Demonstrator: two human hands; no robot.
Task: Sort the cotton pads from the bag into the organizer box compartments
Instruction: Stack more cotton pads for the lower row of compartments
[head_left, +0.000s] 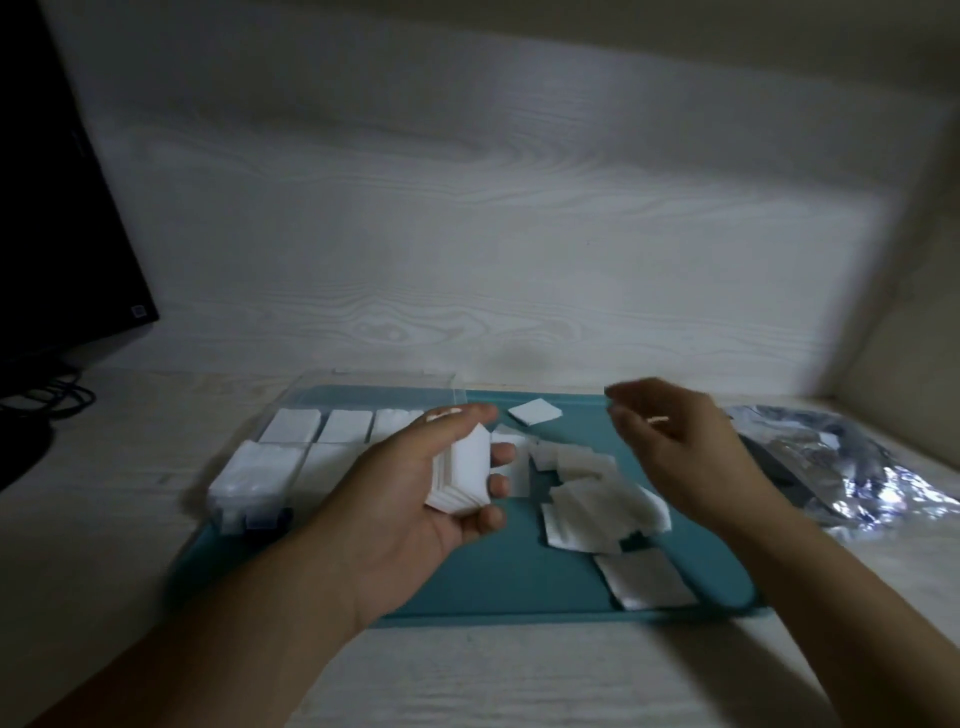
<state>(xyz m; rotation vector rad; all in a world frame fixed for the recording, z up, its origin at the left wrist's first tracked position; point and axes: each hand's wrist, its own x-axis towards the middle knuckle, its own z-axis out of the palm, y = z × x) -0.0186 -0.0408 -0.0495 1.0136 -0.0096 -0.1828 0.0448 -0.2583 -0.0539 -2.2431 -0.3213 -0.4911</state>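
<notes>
A: What is the left hand (415, 499) doing?

B: It holds a stack of cotton pads (460, 475). The fingers (498, 486) curl round the stack from the far side.

A: And the right hand (675, 447)?

B: It is up in the air over the teal mat (493, 571), holding nothing. Its fingers hang loose. It looks a bit blurry.

A: Where are the other pads?

B: Loose pads (597, 499) lie in a messy pile on the mat, just right of the left hand. One single pad (535, 412) lies apart, farther back. The shiny bag (857, 462) sits on the bench (519, 675), off to the right.

A: And the organizer box (311, 447)?

B: It is on the left end of the mat. Most spots I can see hold white pads.

A: How should the stack go in?

B: I think you should keep the edges lined up and squeeze softly. Cotton bends easily. Then pick a spot with room and slide the stack in straight, so no pads slip out.
</notes>
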